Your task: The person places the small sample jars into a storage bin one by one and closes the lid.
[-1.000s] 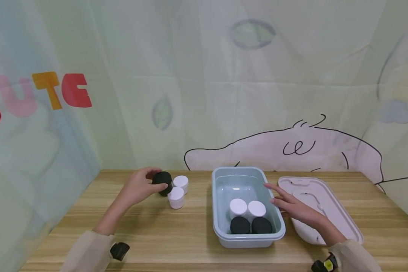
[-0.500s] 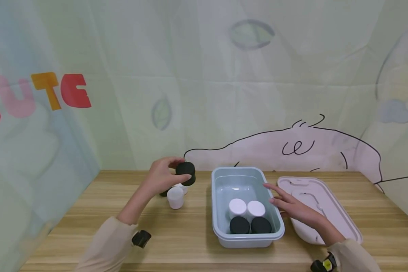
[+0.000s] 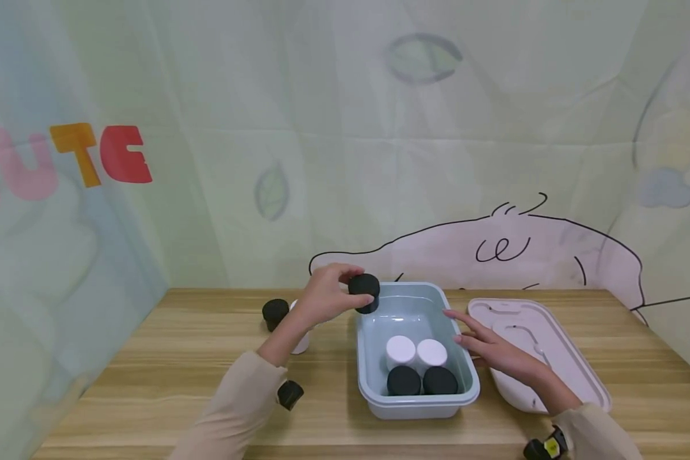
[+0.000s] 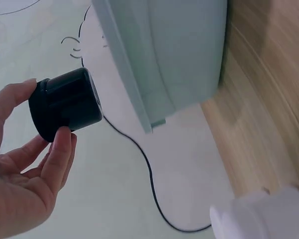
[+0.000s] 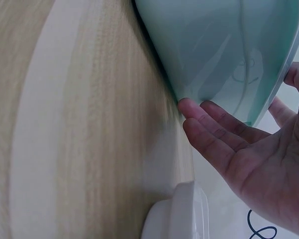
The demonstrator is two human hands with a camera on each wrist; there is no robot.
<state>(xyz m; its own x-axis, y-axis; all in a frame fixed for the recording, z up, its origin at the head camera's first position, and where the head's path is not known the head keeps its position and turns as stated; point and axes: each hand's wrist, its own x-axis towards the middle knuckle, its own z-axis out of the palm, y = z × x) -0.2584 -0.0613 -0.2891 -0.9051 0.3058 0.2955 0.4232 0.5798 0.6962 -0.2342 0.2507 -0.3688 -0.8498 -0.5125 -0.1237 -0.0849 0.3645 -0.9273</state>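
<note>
My left hand [image 3: 324, 297] pinches a small black lidded jar [image 3: 364, 292] between thumb and fingers, raised at the left rim of the pale blue plastic box [image 3: 416, 411]. In the left wrist view this black jar [image 4: 69, 104] tilts, apart from the box wall [image 4: 189, 55]. My right hand [image 3: 500, 351] rests at the box's right rim; in the right wrist view its extended fingers [image 5: 214, 134] lie against the outer side. Inside the box, two white jars [image 3: 400, 351] stand behind two black jars [image 3: 404, 381].
Left on the wooden table [image 3: 167, 383] stand another black jar [image 3: 276, 312] and white jars [image 3: 301, 345], partly hidden behind my left forearm. A pale pink lid [image 3: 558, 351] lies to the right of the box, under my right wrist. A printed cloth [image 3: 218, 160] hangs behind the table.
My left hand has lifted the black jar from the group on the left and carried it right to the box's rim. The right hand and the box have stayed put.
</note>
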